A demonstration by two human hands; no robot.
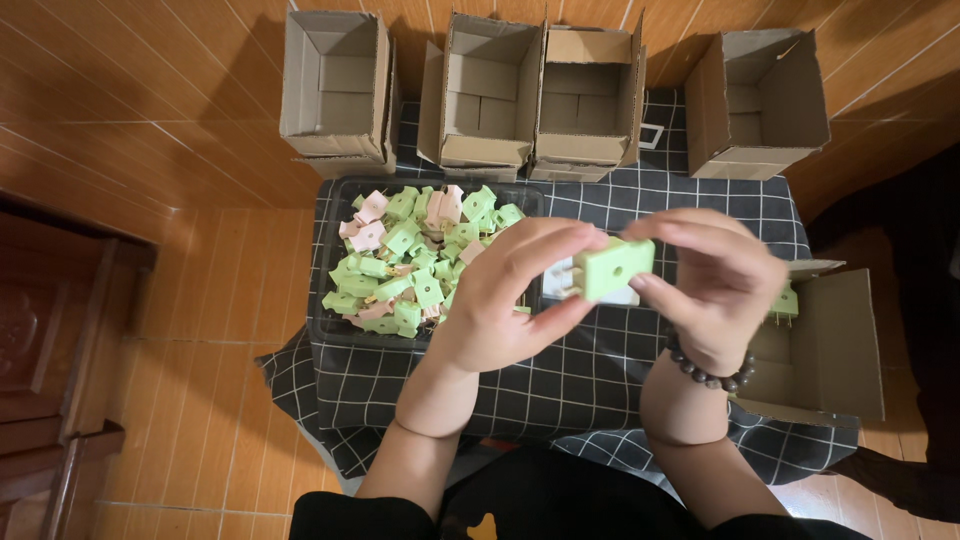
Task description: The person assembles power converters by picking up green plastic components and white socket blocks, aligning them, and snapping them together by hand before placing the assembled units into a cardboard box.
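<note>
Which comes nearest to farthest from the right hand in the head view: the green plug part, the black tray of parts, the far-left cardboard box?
1. Green plug part: pinched between the right hand and left hand.
2. Black tray of green and pink parts: to the left, beyond the left hand.
3. Far-left cardboard box: top left, behind the tray.

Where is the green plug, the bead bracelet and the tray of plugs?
green plug (612,267), head view, on its front face with the hole.
bead bracelet (712,376), head view, on beads at the right wrist.
tray (334,335), head view, on its dark lower left rim.
</note>
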